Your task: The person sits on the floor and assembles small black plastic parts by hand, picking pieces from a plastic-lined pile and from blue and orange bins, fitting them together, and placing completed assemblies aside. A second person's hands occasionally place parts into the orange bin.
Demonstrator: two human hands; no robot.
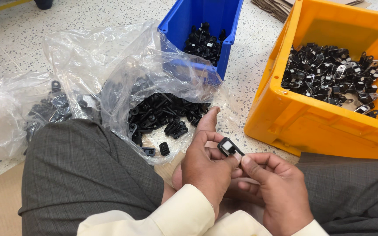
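head view: near centre, both hands, left hand [206,164] and right hand [272,188], pinch one small black clip [229,147] between fingertips, seemingly fitting it together, which calls for steady aligned pressure

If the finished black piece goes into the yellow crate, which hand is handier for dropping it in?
Probably the right hand. The yellow crate sits on that side, just beyond it, and its fingertips already touch the small black part. The left hand pinches the part too, but lies nearer the clear bag of black clips.
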